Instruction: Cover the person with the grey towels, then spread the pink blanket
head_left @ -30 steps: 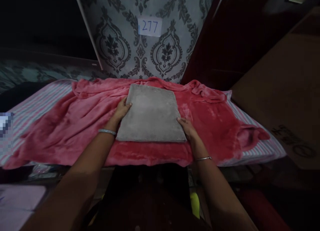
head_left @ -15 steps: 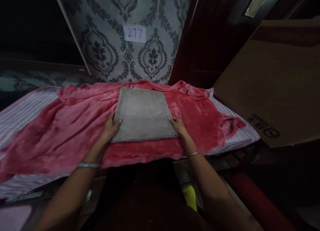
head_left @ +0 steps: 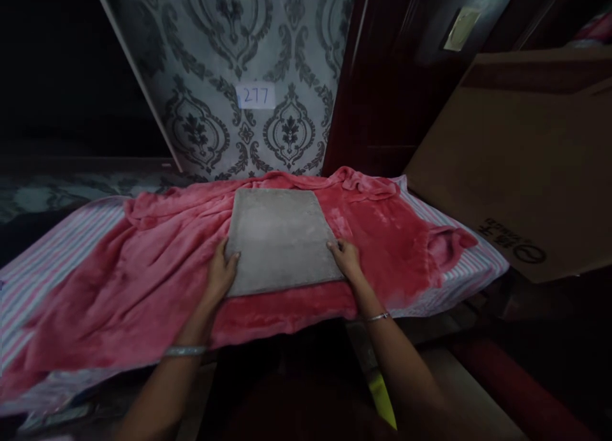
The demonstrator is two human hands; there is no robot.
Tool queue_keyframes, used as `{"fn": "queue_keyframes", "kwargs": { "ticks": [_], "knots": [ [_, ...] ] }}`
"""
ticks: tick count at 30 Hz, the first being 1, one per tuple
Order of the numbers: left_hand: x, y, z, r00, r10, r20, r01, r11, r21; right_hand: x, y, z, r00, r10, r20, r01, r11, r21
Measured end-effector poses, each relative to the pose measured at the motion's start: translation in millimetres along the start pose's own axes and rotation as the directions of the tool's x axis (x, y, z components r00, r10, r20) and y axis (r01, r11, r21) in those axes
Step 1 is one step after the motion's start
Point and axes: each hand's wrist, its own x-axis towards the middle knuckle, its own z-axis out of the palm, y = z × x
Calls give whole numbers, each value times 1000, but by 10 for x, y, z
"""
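A flat grey rectangular board (head_left: 283, 240) lies on a pink-red plush garment (head_left: 157, 288). My left hand (head_left: 222, 270) is closed on the board's left edge, with the thumb near its top face and the other fingers mostly hidden. At the right edge my right hand (head_left: 346, 257) grips the board near its front corner, thumb over the rim. Folds of the garment gather to the left of the board, and a smoother, deeper red part spreads to its right. What the board is made of I cannot make out.
Beneath the garment is a striped cloth (head_left: 62, 234) over a narrow table. A large cardboard box (head_left: 530, 167) stands at the right. Patterned wallpaper (head_left: 291, 39) with a paper label (head_left: 257, 95) reading 277 rises behind, beside a dark red door (head_left: 387, 84).
The whole view has shifted, so the wall label, garment and board sit lower in it. Both hands keep hold of the board's sides, and it rests in the same place on the garment.
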Motion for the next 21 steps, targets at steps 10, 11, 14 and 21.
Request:
{"fn": "queue_keyframes", "kwargs": {
  "ticks": [10,11,14,21],
  "knots": [
    [43,-119,-62,981,-162,111,188,941,-283,55,19,49,998,47,42,-56,966,251],
    [33,-97,-80,973,-188,132,221,922,-317,46,-3,40,995,53,83,-76,949,306],
    [-18,11,-153,948,-230,218,304,856,-419,-11,-71,1,974,22,224,-125,881,457],
    [-83,300,-275,966,-197,167,249,885,-394,-85,-184,-102,871,11,491,-378,652,657]
  ]
}}
